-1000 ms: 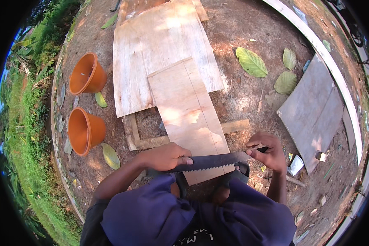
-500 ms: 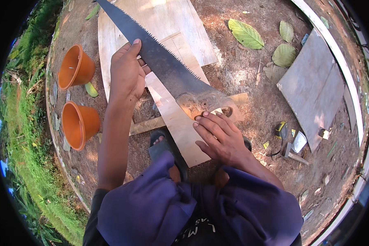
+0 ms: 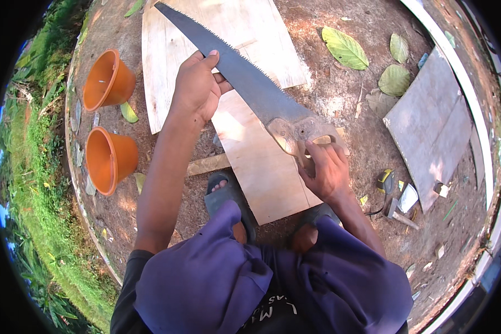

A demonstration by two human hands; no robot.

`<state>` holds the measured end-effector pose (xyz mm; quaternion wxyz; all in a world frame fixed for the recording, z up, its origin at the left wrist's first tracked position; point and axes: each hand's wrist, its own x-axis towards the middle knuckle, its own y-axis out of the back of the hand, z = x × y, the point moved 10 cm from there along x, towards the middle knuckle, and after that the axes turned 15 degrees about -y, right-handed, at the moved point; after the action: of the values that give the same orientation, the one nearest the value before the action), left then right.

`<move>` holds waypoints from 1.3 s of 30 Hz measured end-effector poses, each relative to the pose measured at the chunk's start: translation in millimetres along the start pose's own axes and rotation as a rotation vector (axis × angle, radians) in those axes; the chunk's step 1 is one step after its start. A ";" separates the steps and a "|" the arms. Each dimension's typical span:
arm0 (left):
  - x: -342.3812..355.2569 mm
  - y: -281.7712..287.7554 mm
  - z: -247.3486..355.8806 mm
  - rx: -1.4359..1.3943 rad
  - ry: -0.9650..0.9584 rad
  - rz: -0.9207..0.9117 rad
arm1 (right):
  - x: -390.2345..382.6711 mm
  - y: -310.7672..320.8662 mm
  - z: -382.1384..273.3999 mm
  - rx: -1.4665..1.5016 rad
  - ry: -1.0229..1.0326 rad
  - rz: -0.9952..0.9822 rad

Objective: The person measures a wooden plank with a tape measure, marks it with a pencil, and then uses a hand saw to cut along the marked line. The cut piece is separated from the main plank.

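A handsaw [image 3: 253, 86] with a dark blade and worn wooden handle is held slantwise above a pale plywood strip [image 3: 264, 175], its toothed edge facing up and right. My left hand [image 3: 197, 89] pinches the blade near its middle, thumb on top and fingers underneath. At the handle's lower side, my right hand [image 3: 329, 170] is closed with fingers curled on the grip; part of the grip opening still shows. The strip lies between my feet, and a thin line crosses it near its near end. Under its left side a wooden batten [image 3: 207, 165] sticks out.
A larger plywood sheet [image 3: 164, 61] lies beyond the saw. Two orange pots [image 3: 125, 161] rest on their sides at left. On the right are a grey board [image 3: 428, 122], a yellow-black tape measure [image 3: 385, 181], a hammer [image 3: 401, 216] and large leaves [image 3: 345, 49].
Both hands and the saw have shifted right, uncovering more of the strip. My right hand's fingers, stretched over the handle before, are now curled at it. My left hand keeps its blade hold.
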<state>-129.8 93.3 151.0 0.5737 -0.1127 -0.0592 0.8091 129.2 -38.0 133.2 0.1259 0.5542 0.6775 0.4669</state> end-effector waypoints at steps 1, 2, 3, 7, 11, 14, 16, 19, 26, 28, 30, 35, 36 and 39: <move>-1.7 -3.8 -1.0 -0.014 -0.009 -0.019 | 1.4 -2.7 1.3 -0.010 0.016 -0.051; -4.0 -6.7 -2.0 -0.028 -0.018 -0.038 | 3.6 -2.3 9.9 0.050 -0.057 -0.075; -6.3 1.1 -1.5 0.014 -0.051 0.021 | 4.2 -2.2 17.6 0.111 -0.131 -0.098; -18.7 77.3 -42.6 0.405 -0.047 0.279 | -20.7 19.1 67.1 0.413 -0.694 -0.043; -51.9 168.5 -120.9 0.697 0.184 0.373 | -63.3 30.7 105.4 0.669 -0.887 0.184; -81.3 145.7 -151.2 0.542 0.394 0.233 | -95.2 48.5 131.7 0.694 -1.016 0.309; -86.9 140.8 -157.4 0.629 0.361 0.240 | -108.2 53.9 143.7 0.754 -1.095 0.379; -72.9 158.7 -187.1 0.582 0.254 0.237 | -107.9 60.0 143.7 0.844 -1.101 0.435; -5.7 146.4 -47.3 0.229 -0.281 0.444 | -109.3 79.2 153.6 1.082 -1.080 0.649; 22.9 116.3 -2.6 0.141 -0.353 0.321 | -116.4 86.5 161.2 1.212 -1.068 0.712; 37.0 87.9 47.5 0.218 -0.431 0.150 | -110.7 91.2 161.5 1.295 -1.047 0.721; 22.2 3.4 -1.4 0.640 -0.290 -0.418 | -117.1 108.1 163.3 1.305 -1.042 0.781; 11.1 -13.3 -30.8 0.679 -0.269 -0.552 | -119.8 108.7 163.9 1.307 -1.035 0.790; -3.3 -15.3 -101.3 0.756 -0.202 -0.621 | -127.0 106.4 157.1 1.303 -1.028 0.793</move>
<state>-89.4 91.9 56.8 0.7796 0.2047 0.1521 0.5720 349.7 -76.2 87.7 -0.0949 0.8467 0.4276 -0.3022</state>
